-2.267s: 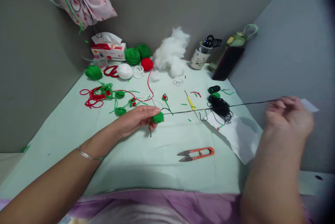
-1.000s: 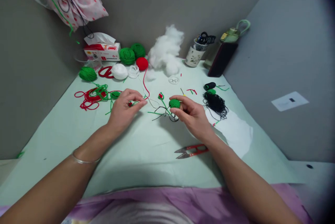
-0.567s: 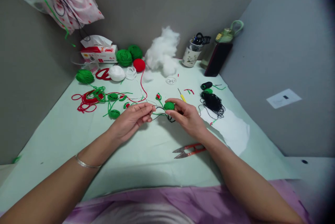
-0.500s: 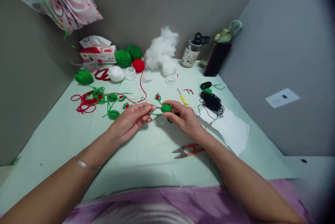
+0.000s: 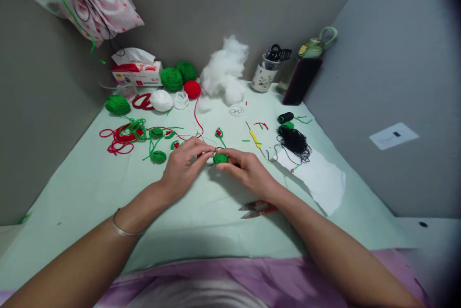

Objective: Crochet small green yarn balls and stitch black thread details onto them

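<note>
My right hand (image 5: 248, 169) pinches a small green crocheted ball (image 5: 220, 159) between thumb and fingers. My left hand (image 5: 185, 164) is closed at the ball's left side, its fingertips pinched on black yarn (image 5: 210, 165) that runs by the ball. Whether a needle is among those fingertips is too small to tell. Just behind the ball lies a small red and green crocheted piece (image 5: 219, 133). Beyond my right hand rests a yellow-handled crochet hook (image 5: 255, 138). Thread snips (image 5: 252, 210) with orange handles lie partly under my right forearm.
Tangled red yarn (image 5: 120, 142) and two more green crocheted balls (image 5: 158, 157) lie at left. Yarn balls (image 5: 172, 79), white stuffing (image 5: 223, 75), a tissue box (image 5: 139, 75) and a pen cup (image 5: 265, 75) line the back. Black yarn (image 5: 293, 142) and white paper (image 5: 324, 181) lie right.
My left hand has come in to the ball from a little way off, its fingers now meeting beside it. The right hand and ball have shifted slightly left and nearer me.
</note>
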The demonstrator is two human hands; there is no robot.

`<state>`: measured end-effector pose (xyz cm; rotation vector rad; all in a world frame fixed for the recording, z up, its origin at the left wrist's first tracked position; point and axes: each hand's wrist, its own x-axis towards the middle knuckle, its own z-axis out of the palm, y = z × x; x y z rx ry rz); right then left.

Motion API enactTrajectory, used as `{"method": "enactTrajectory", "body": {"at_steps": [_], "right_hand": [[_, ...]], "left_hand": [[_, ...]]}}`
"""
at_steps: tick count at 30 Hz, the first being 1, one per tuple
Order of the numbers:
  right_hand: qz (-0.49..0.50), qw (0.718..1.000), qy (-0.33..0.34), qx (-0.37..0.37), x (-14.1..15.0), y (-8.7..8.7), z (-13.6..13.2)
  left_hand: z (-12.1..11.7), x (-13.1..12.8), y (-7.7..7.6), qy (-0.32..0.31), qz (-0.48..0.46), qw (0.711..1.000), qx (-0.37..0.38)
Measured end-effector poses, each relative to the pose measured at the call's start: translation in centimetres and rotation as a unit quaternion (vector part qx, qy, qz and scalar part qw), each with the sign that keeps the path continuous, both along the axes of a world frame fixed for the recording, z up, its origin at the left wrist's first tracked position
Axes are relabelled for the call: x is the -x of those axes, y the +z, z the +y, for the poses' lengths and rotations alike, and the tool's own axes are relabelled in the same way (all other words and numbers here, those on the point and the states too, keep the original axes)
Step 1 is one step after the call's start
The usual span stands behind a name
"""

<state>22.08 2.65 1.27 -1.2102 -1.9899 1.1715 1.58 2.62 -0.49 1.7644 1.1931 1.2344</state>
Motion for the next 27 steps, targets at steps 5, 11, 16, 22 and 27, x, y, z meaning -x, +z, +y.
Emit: {"method": "enactTrajectory", "body": {"at_steps": [5, 11, 16, 22, 27], "right_hand": [[-0.015, 1.0, -0.018, 0.02, -0.5, 0.3, 0.4], [-0.042, 0.999, -0.021, 0.001, -0.5, 0.1, 0.5], [-0.034, 0.999, -0.015, 0.005, -0.6, 0.1, 0.4], [-0.032, 0.999, 0.003, -0.011, -0.6, 0.1, 0.4], [-0.051, 0.998, -0.006, -0.028, -0.9, 0.2, 0.5]], "left_hand": [[0.7, 0.8, -0.5, -0.041, 0.181, 0.98, -0.074], [0.5, 0.6, 0.1, -0.036, 0.108, 0.993, -0.005], [0.2, 0.3, 1.0, -0.032, 0.023, 0.997, 0.062], [0.1, -0.1, 1.0, -0.087, -0.128, 0.969, 0.19], [0.1, 0.1, 1.5, -0.041, -0.145, 0.972, 0.183]]}}
